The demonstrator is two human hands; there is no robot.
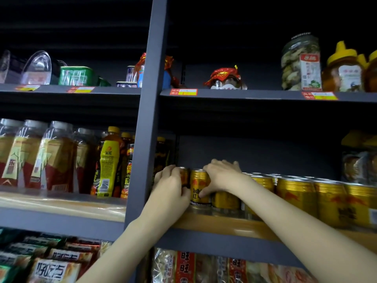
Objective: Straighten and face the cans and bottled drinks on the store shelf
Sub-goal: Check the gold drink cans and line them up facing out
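A row of gold cans with red bull logos (295, 197) stands on the middle shelf (220, 223), right bay. My left hand (171, 186) grips the leftmost can (184, 176) beside the grey upright post (146, 119). My right hand (222, 176) wraps over the top of the second gold can (199, 188), thumb on its label. Both cans stand upright and close together. In the left bay, bottled drinks stand on the same level: clear tea bottles (55, 158) and a yellow-labelled bottle (109, 162).
The upper shelf (265, 94) holds a red-wrapped jar (226, 80), a large clear jar (299, 62) and honey bottles (344, 68). Snack packets (57, 262) fill the bottom shelf. Wrapped packs (359, 166) stand behind the cans at the far right.
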